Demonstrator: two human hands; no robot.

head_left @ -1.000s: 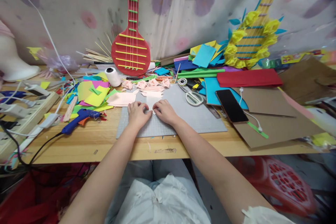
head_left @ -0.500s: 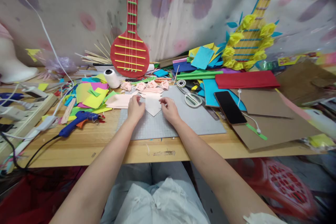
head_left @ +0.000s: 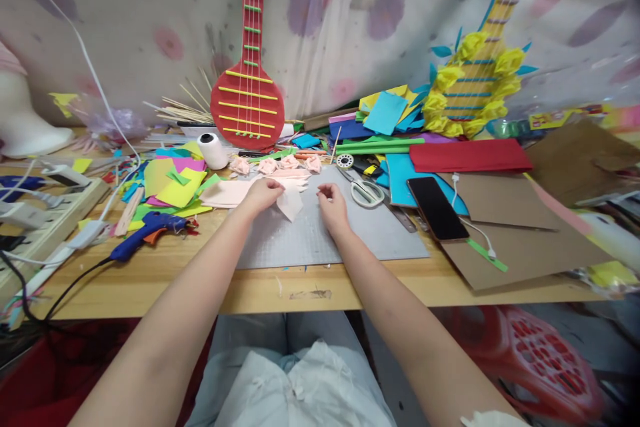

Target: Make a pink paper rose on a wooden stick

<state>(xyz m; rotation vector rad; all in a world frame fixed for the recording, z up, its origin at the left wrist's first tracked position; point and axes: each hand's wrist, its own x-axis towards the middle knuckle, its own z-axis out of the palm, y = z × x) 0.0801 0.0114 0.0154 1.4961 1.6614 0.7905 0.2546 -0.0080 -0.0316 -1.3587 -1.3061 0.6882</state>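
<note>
My left hand (head_left: 264,195) pinches a small pale paper piece (head_left: 291,204) by its upper left edge. The paper tilts, its pointed end facing down over the grey cutting mat (head_left: 365,237). To the right of it, apart from the paper, my right hand (head_left: 332,205) hovers over the mat with loosely bent fingers and nothing visible in them. Pale pink paper strips (head_left: 227,193) lie beside and behind my left hand. Several pink paper flowers (head_left: 267,165) sit in a row behind them. Scissors (head_left: 367,192) rest on the mat to the right of my right hand.
A blue glue gun (head_left: 150,232) and coloured paper scraps (head_left: 175,180) lie at left. A phone (head_left: 437,208) rests on brown cardboard (head_left: 525,253) at right. Behind stand a red paper instrument (head_left: 247,103) and a yellow one (head_left: 470,83). A thread spool (head_left: 213,150) stands near the flowers.
My right hand has let go of the paper and moved slightly right. My left hand has shifted right, and the paper has turned and tilted in its grasp.
</note>
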